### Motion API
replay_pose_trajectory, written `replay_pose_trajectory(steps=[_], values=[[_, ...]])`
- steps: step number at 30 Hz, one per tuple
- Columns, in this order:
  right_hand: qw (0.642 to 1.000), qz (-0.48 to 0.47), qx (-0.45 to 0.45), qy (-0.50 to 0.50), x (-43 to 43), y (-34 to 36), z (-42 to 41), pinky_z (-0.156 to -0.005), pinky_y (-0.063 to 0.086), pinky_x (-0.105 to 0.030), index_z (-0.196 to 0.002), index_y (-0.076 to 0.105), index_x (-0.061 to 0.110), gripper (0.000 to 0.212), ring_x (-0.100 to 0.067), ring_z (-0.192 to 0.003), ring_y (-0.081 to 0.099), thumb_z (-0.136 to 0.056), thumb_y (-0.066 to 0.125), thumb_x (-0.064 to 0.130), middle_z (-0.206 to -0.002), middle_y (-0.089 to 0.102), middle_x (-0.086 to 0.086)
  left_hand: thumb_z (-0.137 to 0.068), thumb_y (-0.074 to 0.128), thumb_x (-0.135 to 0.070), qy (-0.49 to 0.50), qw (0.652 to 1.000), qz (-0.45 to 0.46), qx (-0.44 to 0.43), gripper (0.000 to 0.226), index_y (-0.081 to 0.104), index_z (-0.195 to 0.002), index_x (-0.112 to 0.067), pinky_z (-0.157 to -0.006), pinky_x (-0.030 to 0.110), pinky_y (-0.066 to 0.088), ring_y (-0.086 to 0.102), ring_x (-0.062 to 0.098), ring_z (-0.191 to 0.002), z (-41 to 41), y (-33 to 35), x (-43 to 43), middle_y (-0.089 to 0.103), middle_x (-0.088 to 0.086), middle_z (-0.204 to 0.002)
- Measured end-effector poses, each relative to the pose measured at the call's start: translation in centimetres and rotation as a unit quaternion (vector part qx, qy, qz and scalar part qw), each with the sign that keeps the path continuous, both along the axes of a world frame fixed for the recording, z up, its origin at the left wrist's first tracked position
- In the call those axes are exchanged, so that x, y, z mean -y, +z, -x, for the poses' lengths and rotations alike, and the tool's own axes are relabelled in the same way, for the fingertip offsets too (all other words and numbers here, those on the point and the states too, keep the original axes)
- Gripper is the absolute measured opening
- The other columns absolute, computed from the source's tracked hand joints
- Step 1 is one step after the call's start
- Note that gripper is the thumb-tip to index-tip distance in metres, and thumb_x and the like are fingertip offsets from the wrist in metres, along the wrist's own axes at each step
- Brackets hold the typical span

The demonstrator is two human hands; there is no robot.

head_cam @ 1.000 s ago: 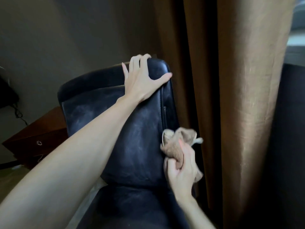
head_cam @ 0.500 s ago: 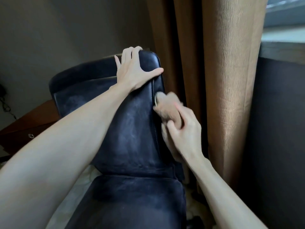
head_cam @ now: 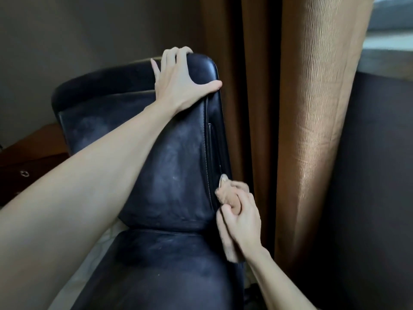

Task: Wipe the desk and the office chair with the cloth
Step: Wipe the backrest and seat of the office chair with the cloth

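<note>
The left grip (head_cam: 178, 83) clasps the top edge of the black leather office chair (head_cam: 202, 70), fingers hooked over its backrest (head_cam: 174, 175), likely to stop it swivelling. The right grip (head_cam: 242, 220) clutches the bunched tan cloth (head_cam: 225, 195) against the backrest's right side edge, near the seat (head_cam: 167, 265).

Head camera looks down, close over the chair (head_cam: 174, 175).

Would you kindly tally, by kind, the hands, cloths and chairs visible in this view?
2 hands: left hand, right hand
1 cloth
1 office chair
Total: 4
</note>
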State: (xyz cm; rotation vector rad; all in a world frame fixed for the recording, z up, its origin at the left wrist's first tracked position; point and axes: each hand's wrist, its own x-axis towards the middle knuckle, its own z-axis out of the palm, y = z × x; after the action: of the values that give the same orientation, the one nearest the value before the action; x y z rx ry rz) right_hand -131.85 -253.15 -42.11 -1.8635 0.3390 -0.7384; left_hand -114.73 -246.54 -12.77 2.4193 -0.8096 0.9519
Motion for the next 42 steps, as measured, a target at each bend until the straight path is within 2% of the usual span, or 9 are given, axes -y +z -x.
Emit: replay_pose_trajectory(steps=[8, 13, 17, 22, 25, 30, 36, 39, 42], values=[[0.975, -0.033, -0.210, 0.070, 3.4, 0.8, -0.6, -0.080, 0.054, -0.033, -0.098, 0.072, 0.046, 0.025, -0.014, -0.093, 0.068, -0.076, 0.070, 0.035, -0.093, 0.073, 0.020, -0.068, 0.060, -0.084, 0.015, 1.000, -0.002, 0.005, 0.096, 0.045, -0.139, -0.022, -0.127, 0.058, 0.003, 0.033, 0.015, -0.143, -1.2, -0.5, -0.3, 0.044, -0.005, -0.139], [0.984, -0.144, -0.012, 0.104, 4.2, 7.3, -0.5, -0.076, 0.051, -0.017, -0.105, 0.079, 0.031, 0.035, 0.002, -0.093, 0.071, -0.073, 0.065, 0.033, -0.097, 0.078, 0.017, -0.069, 0.061, -0.083, 0.008, 1.000, 0.009, 0.015, 0.096, 0.044, -0.141, -0.021, -0.127, 0.056, 0.000, 0.032, 0.015, -0.145, -1.0, -0.8, 0.0, 0.043, -0.004, -0.142], [0.993, -0.093, 0.031, 0.066, 3.1, 12.9, -2.6, -0.067, 0.048, -0.019, -0.100, 0.076, 0.037, 0.031, 0.004, -0.084, 0.067, -0.074, 0.061, 0.040, -0.094, 0.075, 0.025, -0.068, 0.060, -0.083, 0.003, 1.000, 0.001, 0.011, 0.098, 0.044, -0.142, -0.022, -0.127, 0.056, 0.000, 0.031, 0.015, -0.146, -0.5, -0.8, 0.2, 0.043, -0.004, -0.144], [0.984, -0.136, 0.081, 0.076, 0.8, 7.3, -0.8, -0.103, 0.050, -0.025, -0.121, 0.075, 0.032, 0.040, 0.000, -0.118, 0.066, -0.091, 0.059, 0.012, -0.124, 0.074, 0.018, -0.067, 0.059, -0.083, 0.016, 1.000, 0.012, 0.014, 0.096, 0.044, -0.139, -0.021, -0.127, 0.055, 0.001, 0.032, 0.014, -0.144, 0.3, -0.8, 1.5, 0.042, -0.005, -0.142], [0.970, -0.211, 0.059, 0.100, 0.4, 3.4, 0.4, -0.096, 0.049, -0.012, -0.119, 0.077, 0.026, 0.037, 0.003, -0.116, 0.067, -0.090, 0.058, 0.014, -0.116, 0.074, 0.026, -0.067, 0.060, -0.083, 0.011, 1.000, 0.007, 0.010, 0.097, 0.045, -0.139, -0.021, -0.127, 0.056, 0.001, 0.032, 0.014, -0.144, 0.4, -0.9, 1.5, 0.042, -0.005, -0.141], [0.960, -0.231, -0.071, 0.142, 3.0, 1.9, 1.3, -0.063, 0.043, -0.012, -0.054, 0.056, 0.026, 0.021, 0.002, -0.065, 0.053, -0.073, 0.062, 0.020, -0.072, 0.064, 0.015, -0.066, 0.060, -0.085, 0.006, 1.000, 0.002, 0.000, 0.097, 0.045, -0.138, -0.022, -0.127, 0.057, 0.003, 0.033, 0.014, -0.143, 0.9, -0.5, 1.3, 0.044, -0.006, -0.139], [0.946, -0.197, -0.060, 0.249, 5.5, 5.4, 2.1, -0.075, 0.046, -0.008, -0.072, 0.074, 0.026, 0.015, -0.004, -0.092, 0.065, -0.069, 0.059, 0.024, -0.101, 0.078, 0.015, -0.079, 0.055, -0.075, 0.007, 0.998, -0.058, 0.036, 0.096, 0.039, -0.151, -0.013, -0.127, 0.059, 0.004, 0.026, 0.029, -0.152, 2.4, -0.5, 1.3, 0.039, 0.010, -0.153], [0.953, -0.177, -0.001, 0.245, 5.2, 9.0, 1.2, -0.070, 0.049, -0.012, -0.095, 0.080, 0.032, 0.033, 0.001, -0.083, 0.066, -0.072, 0.058, 0.026, -0.099, 0.075, 0.018, -0.087, 0.054, -0.053, -0.075, 0.936, -0.251, 0.237, 0.065, 0.057, -0.134, -0.008, -0.124, 0.065, 0.010, 0.040, 0.041, -0.143, 4.5, -1.4, 2.3, 0.051, 0.022, -0.142], [0.960, -0.177, 0.025, 0.216, 4.2, 9.1, 0.8, -0.063, 0.039, -0.016, -0.066, 0.066, 0.032, 0.023, 0.001, -0.066, 0.044, -0.075, 0.056, 0.013, -0.072, 0.057, 0.021, -0.095, 0.037, -0.054, -0.114, 0.805, -0.510, 0.280, 0.057, 0.073, -0.115, -0.014, -0.127, 0.058, 0.006, 0.051, 0.036, -0.129, 6.1, -3.2, 3.0, 0.066, 0.012, -0.118]])
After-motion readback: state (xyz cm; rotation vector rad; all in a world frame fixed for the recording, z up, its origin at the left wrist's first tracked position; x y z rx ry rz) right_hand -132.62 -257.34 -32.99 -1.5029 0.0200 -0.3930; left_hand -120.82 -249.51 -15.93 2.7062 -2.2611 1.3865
